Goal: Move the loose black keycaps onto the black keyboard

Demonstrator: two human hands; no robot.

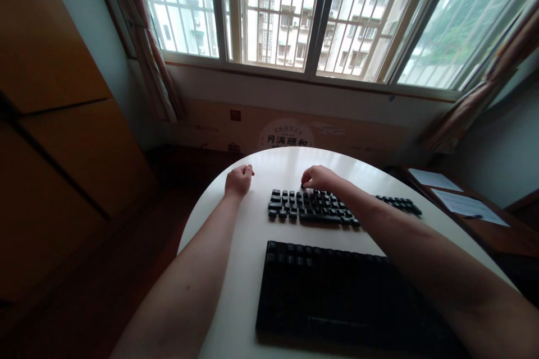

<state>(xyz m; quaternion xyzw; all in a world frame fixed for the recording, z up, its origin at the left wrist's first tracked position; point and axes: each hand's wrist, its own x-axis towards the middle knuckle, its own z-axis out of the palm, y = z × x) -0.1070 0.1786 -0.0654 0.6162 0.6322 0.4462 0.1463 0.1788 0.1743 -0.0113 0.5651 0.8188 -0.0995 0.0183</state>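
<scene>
My right hand (319, 178) pinches a small black keycap (302, 185) at the far edge of several rows of loose black keycaps (290, 199) laid out on a white round table (248, 224). To the left of those rows, my left hand (239, 180) is curled into a fist on the tabletop; whatever is in it, if anything, is hidden. Nearer to me lies a black keyboard (328, 291). Keycaps sit along its top row and at the left of the row below, while the rest looks bare and dark. My right forearm covers its right part.
A long black spacebar (320, 218) lies in the front keycap row. More keycaps (402, 203) lie right of my forearm. White papers (469, 206) rest on a brown desk (501, 235) at the right. Barred windows and a printed cardboard box (337, 134) stand beyond the table.
</scene>
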